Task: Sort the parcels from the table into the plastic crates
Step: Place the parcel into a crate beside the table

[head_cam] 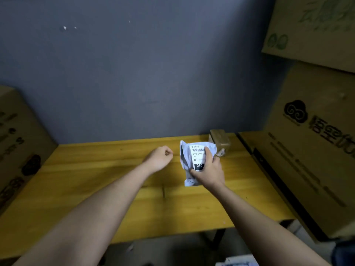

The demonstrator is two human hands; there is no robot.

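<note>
While the left grip [160, 157] curls empty, the right grip [208, 170] clamps a parcel [189, 160] labelled "010".

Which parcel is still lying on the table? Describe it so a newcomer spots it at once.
Start at the yellow wooden table and follow its far edge along the grey wall to the right corner. There sits a small brown box parcel, behind the white poly-bag parcel that the right hand grips. It is boxy and tan, not a crinkled white bag with a barcode label.
</note>
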